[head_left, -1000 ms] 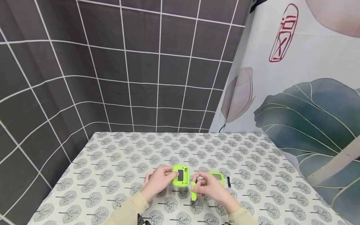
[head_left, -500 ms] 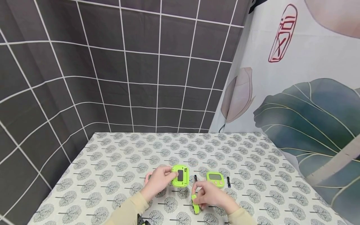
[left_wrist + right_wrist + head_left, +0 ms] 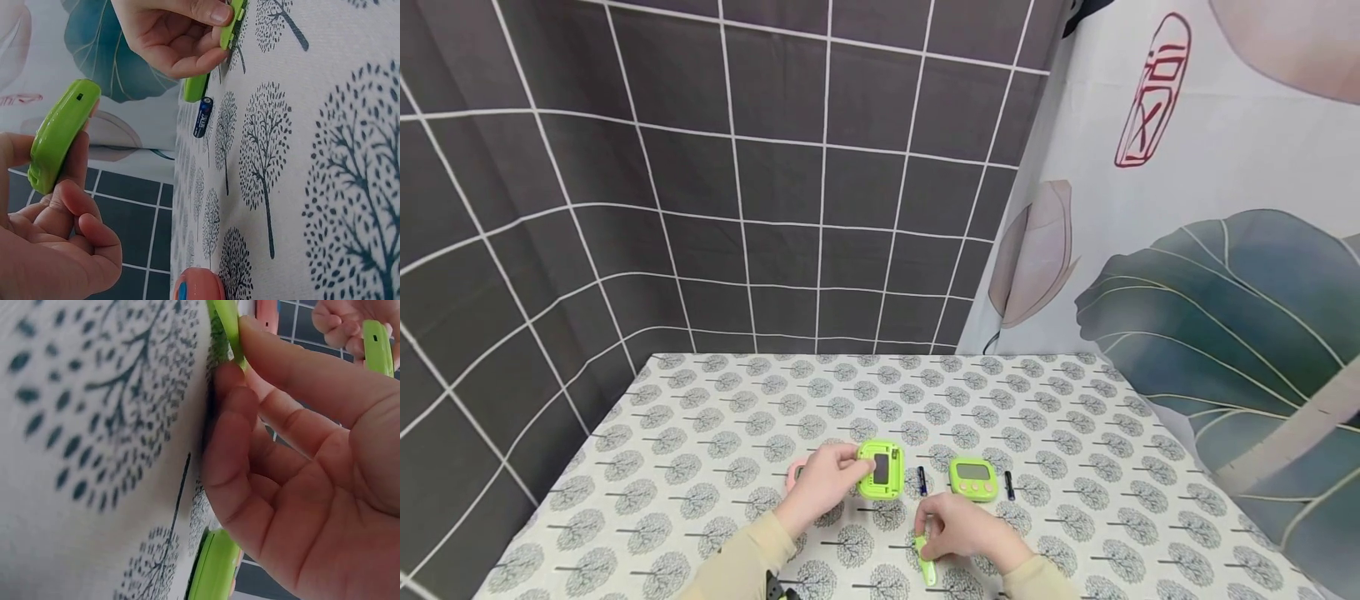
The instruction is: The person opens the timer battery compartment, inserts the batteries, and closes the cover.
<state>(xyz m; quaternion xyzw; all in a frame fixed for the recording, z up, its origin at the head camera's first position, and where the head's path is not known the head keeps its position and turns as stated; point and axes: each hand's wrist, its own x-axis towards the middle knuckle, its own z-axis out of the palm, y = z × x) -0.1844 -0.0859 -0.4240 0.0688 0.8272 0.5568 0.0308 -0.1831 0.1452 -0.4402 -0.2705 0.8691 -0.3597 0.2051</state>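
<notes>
My left hand (image 3: pixel 829 477) grips a green digital timer (image 3: pixel 891 479) by its left side, thumb over its back. The back faces up, with a dark panel and an uncovered battery slot. My right hand (image 3: pixel 958 529) pinches a thin green battery cover (image 3: pixel 928 569) between thumb and fingertips, low over the cloth near me. Small tabs show along the cover's (image 3: pixel 234 26) edge in the left wrist view. A dark AAA battery (image 3: pixel 922 481) lies beyond my right hand, between the held timer and a second green timer (image 3: pixel 973 471), which lies screen up with pink buttons.
Another dark battery (image 3: pixel 1009 486) lies right of the second timer. A pink timer (image 3: pixel 794 472) is partly hidden behind my left hand. The table (image 3: pixel 737 458) has a tree-print cloth; a dark grid curtain (image 3: pixel 782 167) hangs behind it.
My right hand has moved toward me and down with the battery cover, which now lies lower and flatter. The battery and second timer have come into full view. My left hand stays in place.
</notes>
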